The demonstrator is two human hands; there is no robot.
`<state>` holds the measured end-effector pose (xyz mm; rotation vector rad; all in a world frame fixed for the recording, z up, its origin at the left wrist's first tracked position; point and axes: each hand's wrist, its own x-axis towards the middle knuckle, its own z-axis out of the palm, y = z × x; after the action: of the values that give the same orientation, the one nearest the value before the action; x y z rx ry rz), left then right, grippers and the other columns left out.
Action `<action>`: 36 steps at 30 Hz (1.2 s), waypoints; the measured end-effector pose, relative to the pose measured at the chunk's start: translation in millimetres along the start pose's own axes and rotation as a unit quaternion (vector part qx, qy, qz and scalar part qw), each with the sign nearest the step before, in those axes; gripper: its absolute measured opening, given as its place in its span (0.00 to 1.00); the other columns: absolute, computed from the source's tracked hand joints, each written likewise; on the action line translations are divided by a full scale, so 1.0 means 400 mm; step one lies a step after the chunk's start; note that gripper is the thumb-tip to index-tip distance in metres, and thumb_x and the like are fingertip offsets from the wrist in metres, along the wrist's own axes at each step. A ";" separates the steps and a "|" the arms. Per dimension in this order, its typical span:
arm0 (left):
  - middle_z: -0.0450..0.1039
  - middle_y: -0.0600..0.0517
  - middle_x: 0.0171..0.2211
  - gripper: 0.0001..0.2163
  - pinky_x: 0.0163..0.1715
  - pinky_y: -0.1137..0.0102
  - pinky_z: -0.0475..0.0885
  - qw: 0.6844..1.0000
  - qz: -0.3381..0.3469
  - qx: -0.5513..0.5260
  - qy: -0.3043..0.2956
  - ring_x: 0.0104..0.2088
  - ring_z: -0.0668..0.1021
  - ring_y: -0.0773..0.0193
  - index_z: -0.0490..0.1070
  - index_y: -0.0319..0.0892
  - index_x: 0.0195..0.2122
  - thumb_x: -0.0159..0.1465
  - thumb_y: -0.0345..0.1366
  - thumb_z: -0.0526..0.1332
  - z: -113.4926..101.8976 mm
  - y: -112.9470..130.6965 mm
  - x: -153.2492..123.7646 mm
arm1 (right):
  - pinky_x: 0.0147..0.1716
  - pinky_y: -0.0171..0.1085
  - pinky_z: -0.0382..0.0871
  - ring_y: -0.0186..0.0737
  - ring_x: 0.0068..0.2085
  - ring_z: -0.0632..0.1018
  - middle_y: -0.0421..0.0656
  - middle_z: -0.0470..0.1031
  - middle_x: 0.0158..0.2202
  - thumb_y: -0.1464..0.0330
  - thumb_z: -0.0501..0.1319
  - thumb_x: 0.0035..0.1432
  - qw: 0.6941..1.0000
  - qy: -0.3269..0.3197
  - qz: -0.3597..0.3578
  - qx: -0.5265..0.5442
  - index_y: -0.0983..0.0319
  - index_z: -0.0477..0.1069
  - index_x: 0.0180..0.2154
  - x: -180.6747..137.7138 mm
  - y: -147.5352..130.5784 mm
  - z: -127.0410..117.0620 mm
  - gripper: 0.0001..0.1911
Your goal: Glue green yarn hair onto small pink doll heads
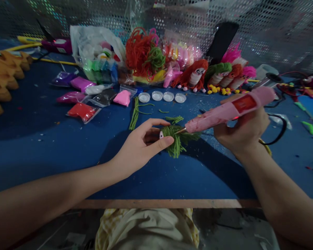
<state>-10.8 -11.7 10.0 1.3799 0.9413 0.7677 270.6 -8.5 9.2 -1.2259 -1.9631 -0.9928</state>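
My left hand (143,144) is closed around a small doll with green yarn hair (175,146), its fingers behind and thumb in front. A white patch with a dark eye shows between thumb and forefinger; the rest of the doll's body is hidden by my hand. In my right hand (242,130) is a pink hot glue gun (219,113), pointing left. Its metal nozzle meets the green yarn on top of the doll, or sits just over it. Cut green yarn strands (134,116) lie beyond my left hand, and a short yarn bundle (174,119) is just behind the doll.
Clear round lids (168,96) stand in a row behind the doll. Bags of coloured clay (82,111) lie at left. Finished yarn-haired dolls (197,76), red yarn (138,52) and a dark phone (221,40) line the back. A brown wavy tray (5,76) is far left.
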 end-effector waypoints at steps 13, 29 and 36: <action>0.71 0.56 0.32 0.17 0.34 0.75 0.74 1.000 -0.005 -0.014 0.005 0.34 0.79 0.67 0.73 0.46 0.49 0.61 0.44 0.70 0.002 0.003 -0.001 | 0.32 0.49 0.72 0.51 0.35 0.79 0.47 0.75 0.34 0.61 0.56 0.57 0.997 -0.057 0.058 0.001 0.59 0.63 0.45 -0.018 0.025 0.003 0.15; 0.71 0.55 0.37 0.17 0.33 0.76 0.75 0.999 0.005 0.035 -0.023 0.36 0.78 0.67 0.73 0.51 0.50 0.63 0.49 0.68 -0.004 -0.011 -0.014 | 0.40 0.48 0.70 0.50 0.40 0.76 0.51 0.75 0.38 0.59 0.60 0.51 0.946 -0.112 0.300 0.054 0.59 0.64 0.39 0.014 0.098 0.054 0.15; 0.73 0.53 0.37 0.18 0.34 0.73 0.76 0.994 0.002 0.080 -0.072 0.36 0.78 0.65 0.74 0.49 0.50 0.63 0.50 0.68 0.009 -0.005 -0.027 | 0.37 0.46 0.64 0.49 0.36 0.73 0.53 0.76 0.29 0.64 0.67 0.53 0.901 -0.278 0.330 -0.032 0.61 0.71 0.28 -0.019 0.117 0.091 0.09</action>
<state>-12.5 -23.2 8.8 1.5554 0.9011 0.5964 312.6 32.3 -3.4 -2.1960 -1.6668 -0.3722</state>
